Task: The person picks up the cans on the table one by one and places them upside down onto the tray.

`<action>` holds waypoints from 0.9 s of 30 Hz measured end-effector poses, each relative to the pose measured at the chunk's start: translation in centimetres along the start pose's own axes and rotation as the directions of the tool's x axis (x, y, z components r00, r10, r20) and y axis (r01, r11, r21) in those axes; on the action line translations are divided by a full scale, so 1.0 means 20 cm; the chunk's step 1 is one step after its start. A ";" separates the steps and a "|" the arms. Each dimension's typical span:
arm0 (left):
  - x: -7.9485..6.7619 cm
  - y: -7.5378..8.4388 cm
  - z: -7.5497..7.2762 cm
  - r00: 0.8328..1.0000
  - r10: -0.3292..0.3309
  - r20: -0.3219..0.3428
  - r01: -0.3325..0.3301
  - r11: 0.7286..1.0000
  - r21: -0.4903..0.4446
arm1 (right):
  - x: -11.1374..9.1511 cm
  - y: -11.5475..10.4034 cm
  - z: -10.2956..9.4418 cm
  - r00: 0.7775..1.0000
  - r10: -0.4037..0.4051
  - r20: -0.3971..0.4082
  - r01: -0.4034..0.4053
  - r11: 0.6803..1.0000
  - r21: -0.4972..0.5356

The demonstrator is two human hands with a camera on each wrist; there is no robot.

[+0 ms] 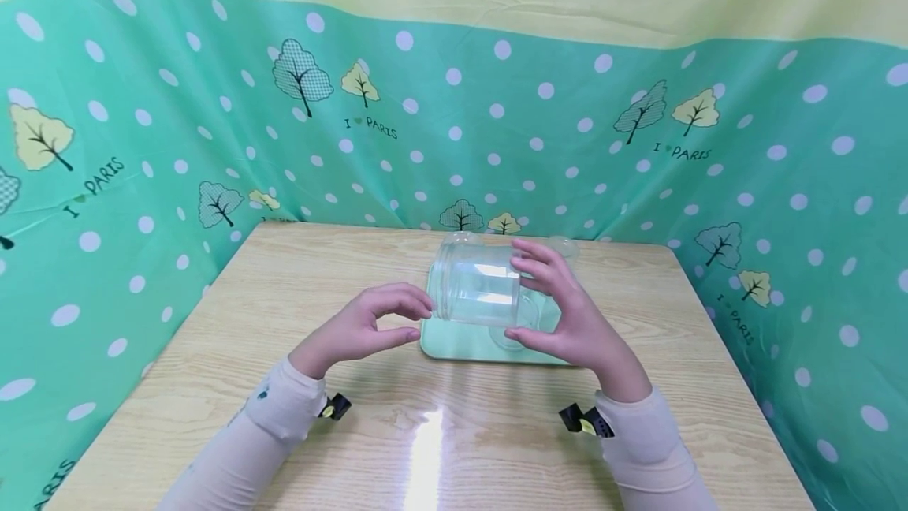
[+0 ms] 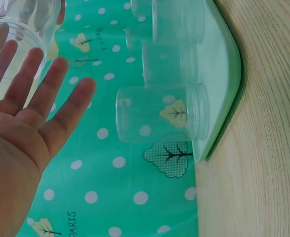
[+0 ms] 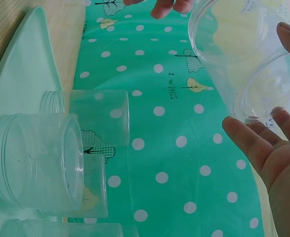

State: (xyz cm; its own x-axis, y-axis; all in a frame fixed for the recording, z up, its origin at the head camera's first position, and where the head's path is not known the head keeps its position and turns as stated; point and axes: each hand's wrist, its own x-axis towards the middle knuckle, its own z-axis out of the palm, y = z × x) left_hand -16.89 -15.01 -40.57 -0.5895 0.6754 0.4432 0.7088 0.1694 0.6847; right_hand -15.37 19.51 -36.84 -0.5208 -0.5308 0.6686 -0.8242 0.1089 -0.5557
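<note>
A clear plastic jar [image 1: 478,286] is held on its side above the table, threaded mouth toward my left hand. My right hand [image 1: 571,314] grips its base end between thumb and fingers. By the mouth, my left hand [image 1: 372,322] has its fingers loosely bent and spread from the thumb. In the right wrist view a gap shows between the left fingertips [image 3: 162,7] and the jar's rim. Beneath the held jar is a pale green tray [image 1: 461,347], where several similar jars stand mouth down, such as one jar [image 2: 152,113] in the left wrist view.
The wooden table [image 1: 333,259] carries the tray near its back edge. A green dotted curtain [image 1: 454,132] with printed trees hangs behind and at both sides. Jars on the tray, including a near one [image 3: 38,160], stand close together below the hands.
</note>
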 end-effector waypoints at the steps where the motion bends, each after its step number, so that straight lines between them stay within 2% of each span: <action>1: 0.00 0.00 0.00 1.000 0.001 0.010 -0.001 1.000 0.000 | 0.00 0.00 0.00 1.000 -0.002 -0.001 0.002 1.000 -0.001; 7: 0.00 0.01 0.02 0.998 0.021 0.061 -0.020 1.000 -0.014 | 0.00 0.00 0.00 1.000 -0.005 -0.001 0.005 1.000 -0.003; 10: 0.01 0.01 0.03 0.995 0.052 0.083 -0.050 0.999 -0.019 | 0.00 0.00 0.00 1.000 0.002 -0.003 -0.002 1.000 -0.003; 15: 0.01 0.01 0.05 0.991 0.060 0.122 -0.057 0.998 -0.027 | 0.01 -0.01 0.00 1.000 0.013 -0.011 -0.013 1.000 -0.018; 27: 0.02 0.03 0.07 0.981 0.067 0.183 -0.064 0.998 -0.022 | 0.07 -0.16 0.01 0.999 0.036 -0.018 -0.036 0.999 -0.024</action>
State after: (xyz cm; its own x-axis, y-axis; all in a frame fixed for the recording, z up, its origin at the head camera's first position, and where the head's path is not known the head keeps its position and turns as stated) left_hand -16.04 -13.63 -40.86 -0.4603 0.8049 0.3745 0.7361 0.1102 0.6679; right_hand -13.48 18.30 -34.19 -0.5541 -0.5110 0.6572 -0.8099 0.1481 -0.5676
